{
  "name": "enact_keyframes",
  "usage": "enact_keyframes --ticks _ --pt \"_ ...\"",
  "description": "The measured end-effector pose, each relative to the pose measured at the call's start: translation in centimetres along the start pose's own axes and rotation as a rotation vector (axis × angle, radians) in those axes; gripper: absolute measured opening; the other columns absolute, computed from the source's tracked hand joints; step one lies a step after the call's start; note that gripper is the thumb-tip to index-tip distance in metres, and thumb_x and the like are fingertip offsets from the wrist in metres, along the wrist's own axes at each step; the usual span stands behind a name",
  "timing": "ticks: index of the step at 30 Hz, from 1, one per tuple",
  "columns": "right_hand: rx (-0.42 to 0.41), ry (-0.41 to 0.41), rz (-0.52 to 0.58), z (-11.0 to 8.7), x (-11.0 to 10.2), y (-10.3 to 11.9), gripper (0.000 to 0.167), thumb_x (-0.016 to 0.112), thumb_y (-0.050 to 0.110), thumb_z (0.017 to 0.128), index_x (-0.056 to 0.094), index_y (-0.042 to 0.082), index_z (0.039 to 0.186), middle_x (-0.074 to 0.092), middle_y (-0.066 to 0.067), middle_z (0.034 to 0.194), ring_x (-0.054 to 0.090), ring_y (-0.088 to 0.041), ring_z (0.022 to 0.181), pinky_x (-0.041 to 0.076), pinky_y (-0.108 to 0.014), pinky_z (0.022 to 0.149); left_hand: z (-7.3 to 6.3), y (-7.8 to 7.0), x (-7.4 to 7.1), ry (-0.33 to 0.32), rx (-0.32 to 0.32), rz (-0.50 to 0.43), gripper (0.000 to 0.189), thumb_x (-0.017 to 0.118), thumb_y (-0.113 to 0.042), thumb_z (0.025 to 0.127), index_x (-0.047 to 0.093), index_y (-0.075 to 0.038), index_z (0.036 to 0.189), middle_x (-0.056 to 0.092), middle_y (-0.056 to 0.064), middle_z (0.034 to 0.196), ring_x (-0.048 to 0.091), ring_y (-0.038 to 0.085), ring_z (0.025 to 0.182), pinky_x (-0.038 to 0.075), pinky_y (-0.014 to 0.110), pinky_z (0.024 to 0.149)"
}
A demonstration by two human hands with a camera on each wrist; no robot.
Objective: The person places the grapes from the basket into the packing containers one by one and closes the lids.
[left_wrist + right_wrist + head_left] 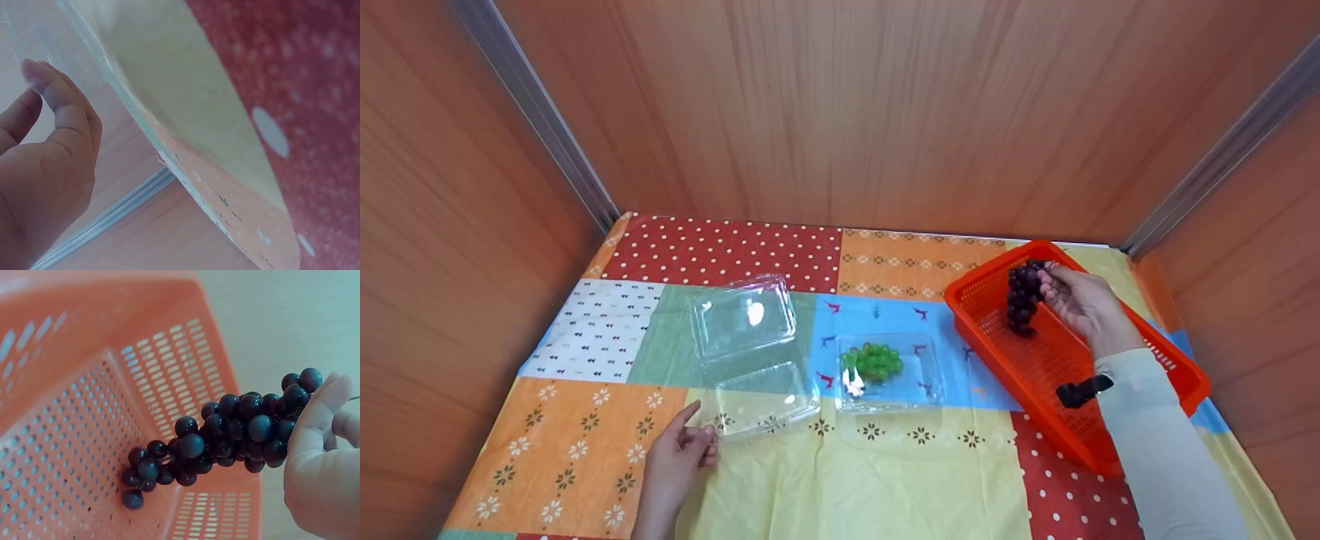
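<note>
My right hand (pixel 1084 307) grips a bunch of dark purple grapes (pixel 1021 296) at its upper end. The bunch hangs over the far part of an orange basket (pixel 1166 360); in the right wrist view, the grapes (pixel 236 433) stretch away from the thumb and fingers. My left hand (pixel 679 457), its fingers loosely bent, is at the near left corner of an opened clear plastic container (pixel 742 319). Whether the fingertips touch its edge cannot be made out. Right of that container, a bunch of green grapes (pixel 874 361) lies in another clear plastic container (pixel 919 390).
A patchwork-patterned cloth (pixel 780 487) covers the table. Wood-grain panels (pixel 840 112) rise at the back and on both sides. The slatted basket stands at the right, close to the side panel, and a small black object (pixel 1084 391) is at the right sleeve.
</note>
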State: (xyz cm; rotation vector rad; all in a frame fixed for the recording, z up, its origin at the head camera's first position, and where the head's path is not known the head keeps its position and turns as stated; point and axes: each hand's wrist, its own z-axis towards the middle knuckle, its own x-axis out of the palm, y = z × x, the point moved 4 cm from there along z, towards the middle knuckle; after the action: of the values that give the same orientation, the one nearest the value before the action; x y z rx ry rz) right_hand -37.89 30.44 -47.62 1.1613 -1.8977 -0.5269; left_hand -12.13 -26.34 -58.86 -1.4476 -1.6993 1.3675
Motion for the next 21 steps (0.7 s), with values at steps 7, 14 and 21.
enact_keyframes --ticks 7,14,21 --pt "-0.048 0.015 -0.053 -1.7 1.5 -0.6 0.031 0.077 0.023 0.088 0.069 0.011 0.115 0.074 -0.006 0.095 0.070 -0.016 0.075 0.056 -0.023 0.081 -0.5 -0.1 0.1 0.016 0.041 0.018 0.057 0.055 -0.001 0.100 0.037 -0.007 0.153 0.066 0.017 0.095 0.066 0.024 0.077 0.059 0.033 0.068" --pt "-0.086 0.055 -0.086 -3.1 3.5 -1.0 0.032 0.080 0.025 0.085 0.072 0.009 0.112 0.074 -0.006 0.093 0.069 -0.016 0.072 0.056 -0.021 0.076 -0.7 0.0 0.1 0.036 0.037 0.126 0.061 0.064 -0.011 0.097 0.039 -0.008 0.152 0.068 0.010 0.098 0.065 0.024 0.084 0.057 0.034 0.071" --pt "-0.147 0.168 -0.124 -5.0 6.2 -1.3 0.023 0.072 0.021 0.092 0.073 0.004 0.108 0.073 -0.007 0.088 0.068 -0.016 0.068 0.057 -0.022 0.070 -0.8 -0.1 0.2 0.040 0.050 0.139 0.061 0.065 -0.008 0.096 0.041 -0.007 0.151 0.069 0.009 0.097 0.063 0.024 0.080 0.056 0.035 0.067"
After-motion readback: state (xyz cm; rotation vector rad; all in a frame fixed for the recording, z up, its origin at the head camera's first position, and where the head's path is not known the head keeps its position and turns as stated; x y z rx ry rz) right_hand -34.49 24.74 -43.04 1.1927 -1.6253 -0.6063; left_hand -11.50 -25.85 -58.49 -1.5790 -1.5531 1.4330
